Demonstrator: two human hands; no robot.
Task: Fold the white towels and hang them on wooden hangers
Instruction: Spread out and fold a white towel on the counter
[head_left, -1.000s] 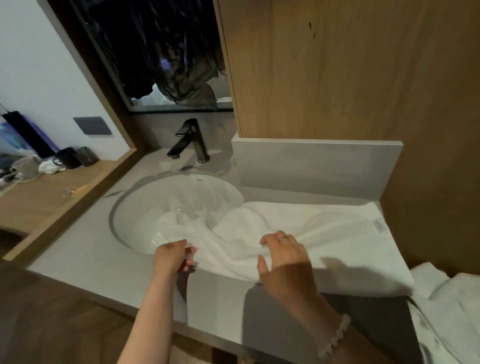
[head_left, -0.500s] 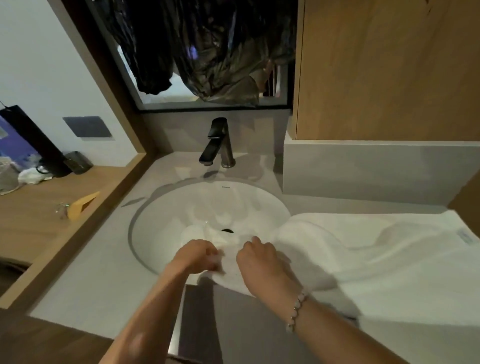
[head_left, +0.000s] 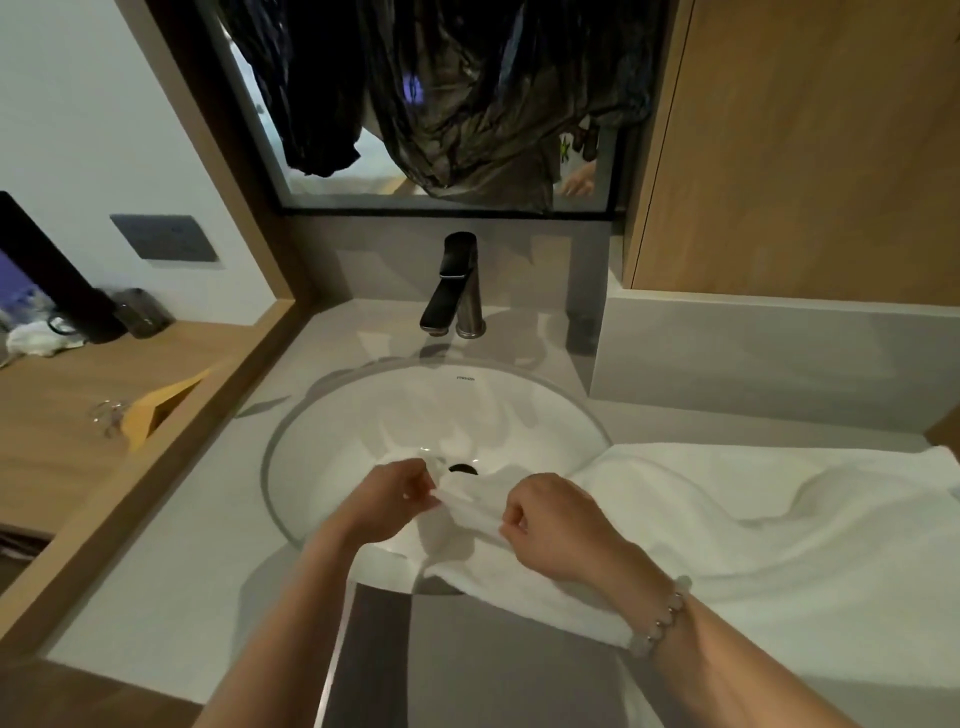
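Towel (head_left: 753, 525) spread on worktop (head_left: 171, 561), near end over sink (head_left: 337, 441). Left hand (head_left: 395, 501) and right hand (head_left: 558, 525): fingers curled, pinching that end's edge. Best: draw corners apart, pull taut before folding.

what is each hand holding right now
Left hand: closed, pinching the towel edge over the sink.
Right hand: closed, gripping the same towel edge.
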